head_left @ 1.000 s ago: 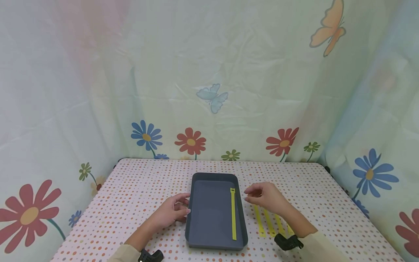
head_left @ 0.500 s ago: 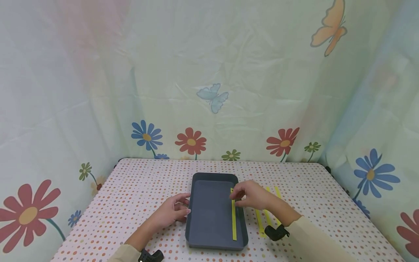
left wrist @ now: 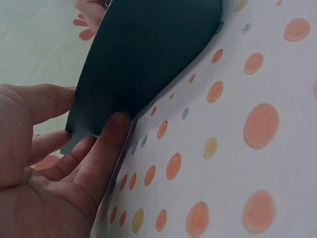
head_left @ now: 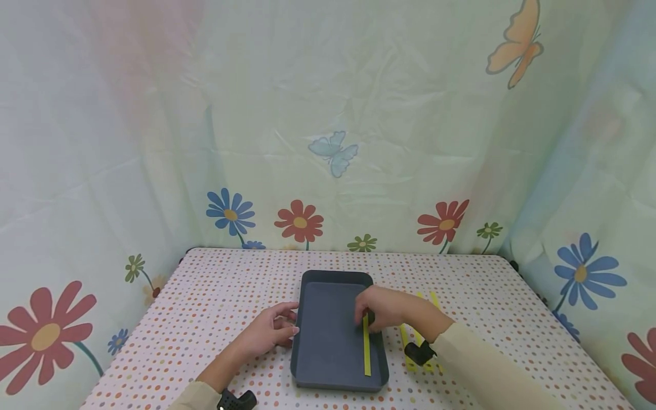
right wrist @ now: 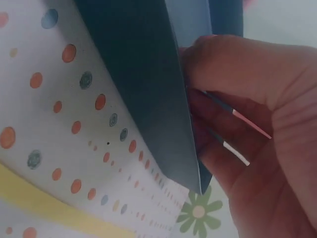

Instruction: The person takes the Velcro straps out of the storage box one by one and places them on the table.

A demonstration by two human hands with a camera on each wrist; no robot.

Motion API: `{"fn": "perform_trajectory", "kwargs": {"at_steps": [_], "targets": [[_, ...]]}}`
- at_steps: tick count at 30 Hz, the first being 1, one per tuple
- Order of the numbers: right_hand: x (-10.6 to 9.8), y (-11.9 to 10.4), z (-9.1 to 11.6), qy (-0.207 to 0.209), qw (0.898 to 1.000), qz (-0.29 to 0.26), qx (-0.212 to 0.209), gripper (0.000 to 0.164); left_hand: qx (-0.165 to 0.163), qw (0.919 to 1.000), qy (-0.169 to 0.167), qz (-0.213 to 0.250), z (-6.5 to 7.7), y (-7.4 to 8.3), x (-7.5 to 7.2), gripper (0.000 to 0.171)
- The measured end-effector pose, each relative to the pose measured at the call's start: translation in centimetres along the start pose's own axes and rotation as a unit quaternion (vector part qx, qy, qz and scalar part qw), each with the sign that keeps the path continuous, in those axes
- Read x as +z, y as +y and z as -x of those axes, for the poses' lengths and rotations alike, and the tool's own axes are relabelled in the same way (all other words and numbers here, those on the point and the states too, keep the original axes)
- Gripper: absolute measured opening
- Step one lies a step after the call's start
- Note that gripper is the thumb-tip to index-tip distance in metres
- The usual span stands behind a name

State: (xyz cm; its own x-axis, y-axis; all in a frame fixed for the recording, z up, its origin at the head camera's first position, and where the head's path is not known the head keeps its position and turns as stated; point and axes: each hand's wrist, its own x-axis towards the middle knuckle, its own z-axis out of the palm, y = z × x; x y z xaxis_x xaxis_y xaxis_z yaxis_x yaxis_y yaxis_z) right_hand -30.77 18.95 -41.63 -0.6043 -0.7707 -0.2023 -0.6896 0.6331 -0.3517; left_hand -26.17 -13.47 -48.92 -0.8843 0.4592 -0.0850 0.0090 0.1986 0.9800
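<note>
A dark grey rectangular tray [head_left: 333, 319] lies on the table. Along its right side lies a narrow yellow strap [head_left: 367, 353], its far end covered by my right hand [head_left: 385, 310]. The right fingers reach down over that end, and their tips are hidden; in the right wrist view the hand [right wrist: 247, 104] reaches over the tray wall [right wrist: 153, 99], its fingertips out of sight. My left hand [head_left: 266, 331] rests against the tray's left side. In the left wrist view its relaxed fingers [left wrist: 101, 158] touch the outer wall and rim.
Several more yellow straps [head_left: 411, 364] lie on the table right of the tray, partly under the right forearm. A dotted cloth [head_left: 236, 285] covers the table. A flowered curtain [head_left: 379, 188] hangs behind it and at both sides.
My right hand has moved left from above the straps on the table into the tray, then lowered onto the strap's far end. The left hand and tray stay in place.
</note>
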Motion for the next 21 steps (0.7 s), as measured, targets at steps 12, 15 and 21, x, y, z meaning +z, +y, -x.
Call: {"fn": "perform_trajectory", "kwargs": {"at_steps": [12, 15, 21], "targets": [[0.3, -0.7, -1.4, -0.06, 0.997, 0.019, 0.034, 0.03, 0.001, 1.0, 0.0, 0.0, -0.1, -0.2, 0.0, 0.063], [0.4, -0.5, -1.9, -0.074, 0.996, 0.026, 0.046, 0.029, -0.001, 1.0, -0.001, -0.002, -0.1, -0.2, 0.0, 0.063], [0.5, 0.0, -2.6, -0.088, 0.993, 0.048, 0.059, 0.024, -0.001, 1.0, -0.001, -0.002, -0.1, -0.2, 0.0, 0.063]]}}
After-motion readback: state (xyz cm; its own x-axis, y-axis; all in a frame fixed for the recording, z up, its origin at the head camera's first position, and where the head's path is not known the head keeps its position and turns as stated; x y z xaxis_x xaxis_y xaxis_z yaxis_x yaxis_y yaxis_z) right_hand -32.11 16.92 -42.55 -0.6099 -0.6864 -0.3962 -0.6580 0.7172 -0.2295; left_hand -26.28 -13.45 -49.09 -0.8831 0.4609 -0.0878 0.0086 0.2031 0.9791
